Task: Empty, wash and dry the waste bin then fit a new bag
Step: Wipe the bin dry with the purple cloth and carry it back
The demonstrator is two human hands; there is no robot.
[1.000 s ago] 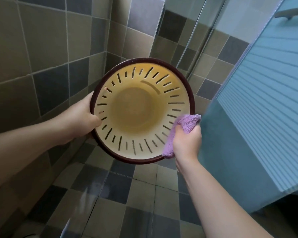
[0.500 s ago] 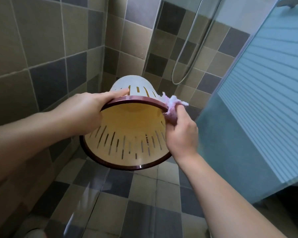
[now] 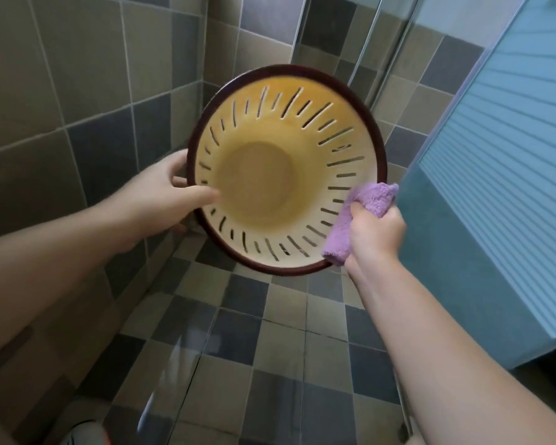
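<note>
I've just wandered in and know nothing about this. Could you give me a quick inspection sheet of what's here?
Surface: checkered grey and beige tiled floor, partly glossy.
Job's things: yellow slotted plastic waste bin with dark red rim held in the air, opening toward the camera, no bag; purple fluffy cloth at its lower right rim.
Clutter: nothing seen.
Hands: left hand grips the bin's left rim, thumb inside; right hand grips the cloth.
Cables: nothing seen.
Surroundings: tiled walls, frosted blue panel.

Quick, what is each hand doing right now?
Left hand: grips the rim of the waste bin, thumb inside.
Right hand: holds the purple cloth against the bin's rim.
</note>
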